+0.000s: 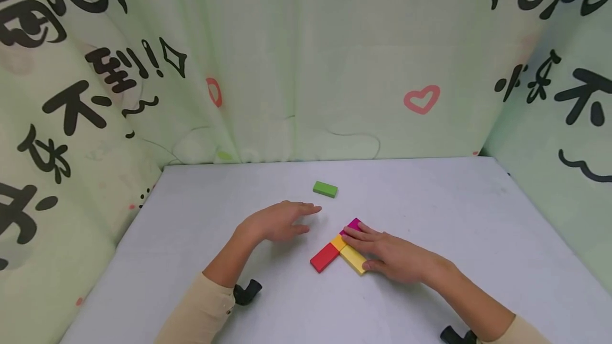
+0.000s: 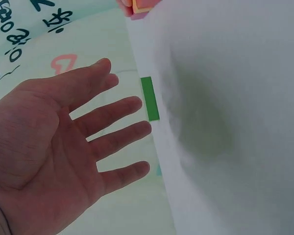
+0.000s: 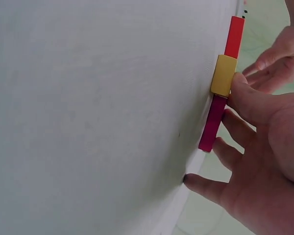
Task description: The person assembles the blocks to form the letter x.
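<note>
My right hand (image 1: 399, 256) rests on a T-shaped group of blocks, its fingers stretched out and the thumb at the near end of a yellow block (image 1: 353, 260). A red block (image 1: 324, 257), a small orange block (image 1: 338, 242) and a magenta block (image 1: 354, 224) form one slanting row; the yellow block branches off at the orange one. Fingertips partly cover the magenta block. In the right wrist view the thumb touches the side of the yellow block (image 3: 224, 75). My left hand (image 1: 282, 222) hovers left of the group, fingers spread, holding nothing. Beyond it lies a green block (image 1: 325, 189).
The blocks lie on a white table (image 1: 229, 185). Pale green curtains (image 1: 354, 68) with black lettering and pink hearts hang behind it and along both sides. Black wrist mounts (image 1: 247, 292) sit near both sleeves.
</note>
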A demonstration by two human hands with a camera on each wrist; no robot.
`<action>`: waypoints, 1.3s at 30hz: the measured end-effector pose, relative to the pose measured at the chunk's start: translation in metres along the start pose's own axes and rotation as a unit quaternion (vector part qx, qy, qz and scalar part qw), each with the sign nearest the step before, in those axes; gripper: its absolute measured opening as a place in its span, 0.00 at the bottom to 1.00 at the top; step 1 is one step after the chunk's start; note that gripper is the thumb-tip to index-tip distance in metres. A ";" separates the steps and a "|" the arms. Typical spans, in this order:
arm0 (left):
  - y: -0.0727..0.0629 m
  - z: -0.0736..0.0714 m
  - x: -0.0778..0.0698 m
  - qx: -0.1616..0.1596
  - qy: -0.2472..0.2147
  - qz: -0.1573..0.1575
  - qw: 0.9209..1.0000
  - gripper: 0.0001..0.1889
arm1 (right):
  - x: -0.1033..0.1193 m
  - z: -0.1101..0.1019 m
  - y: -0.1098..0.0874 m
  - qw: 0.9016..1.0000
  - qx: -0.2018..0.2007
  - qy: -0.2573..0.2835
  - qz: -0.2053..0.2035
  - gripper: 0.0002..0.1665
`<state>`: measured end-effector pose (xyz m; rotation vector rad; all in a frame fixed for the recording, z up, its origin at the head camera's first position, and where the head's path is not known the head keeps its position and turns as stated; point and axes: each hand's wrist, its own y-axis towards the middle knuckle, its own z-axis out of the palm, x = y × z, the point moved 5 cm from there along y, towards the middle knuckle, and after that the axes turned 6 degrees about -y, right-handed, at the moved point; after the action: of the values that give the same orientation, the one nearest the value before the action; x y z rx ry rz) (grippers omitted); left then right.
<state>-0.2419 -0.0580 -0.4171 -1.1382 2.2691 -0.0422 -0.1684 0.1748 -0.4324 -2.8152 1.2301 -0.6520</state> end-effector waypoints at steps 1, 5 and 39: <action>0.001 -0.002 0.002 -0.001 0.004 0.000 1.000 0.31 | 0.000 0.000 0.001 1.000 0.001 0.002 0.002 0.41; 0.008 -0.007 0.006 -0.008 0.010 0.001 1.000 0.30 | 0.001 0.001 0.002 1.000 0.006 0.007 0.006 0.41; 0.086 -0.035 0.036 -0.123 -0.069 0.065 0.988 0.26 | -0.001 0.001 0.005 1.000 0.018 -0.021 0.014 0.41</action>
<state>-0.3388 -0.0385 -0.4306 -1.0744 2.2620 0.3666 -0.1721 0.1716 -0.4347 -2.7619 1.2366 -0.6031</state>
